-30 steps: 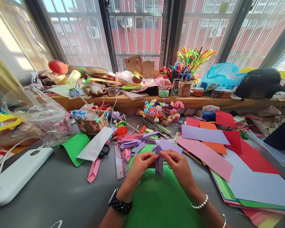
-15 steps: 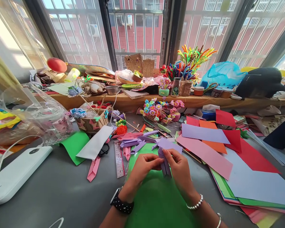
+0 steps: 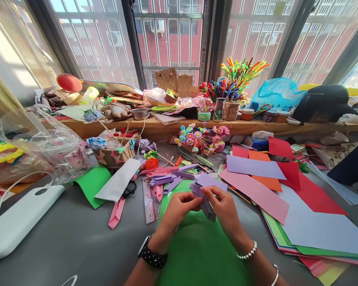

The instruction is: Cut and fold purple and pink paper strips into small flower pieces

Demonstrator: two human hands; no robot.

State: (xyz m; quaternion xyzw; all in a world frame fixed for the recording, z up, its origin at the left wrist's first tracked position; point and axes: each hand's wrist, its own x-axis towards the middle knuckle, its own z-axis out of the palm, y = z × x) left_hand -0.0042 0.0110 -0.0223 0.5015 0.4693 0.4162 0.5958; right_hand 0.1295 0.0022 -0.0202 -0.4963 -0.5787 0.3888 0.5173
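Head view shows both of your hands meeting over the green sheet (image 3: 197, 254) on the grey table (image 3: 77, 246), with a folded purple paper piece (image 3: 205, 202) pinched between them. Your left hand (image 3: 179, 208) closes thumb and fingertips on the piece's upper left part, and your right hand (image 3: 225, 208) curls around its right side, fingers tight on the paper; neither hand is open, and both grip the same piece. The piece hangs just above the green sheet, tilted so its lower end points down and to the right. By the look of it, you are in the middle of a fold or a crease on this strip. The next move seems to call for a firm pinch along the crease line while the other hand steadies the free end, since the thin paper could slip or buckle. More purple folded strips (image 3: 167, 180) lie just beyond your hands, a ruler (image 3: 149, 200) beside them to the left, and loose coloured sheets (image 3: 256, 190) spread to your right.
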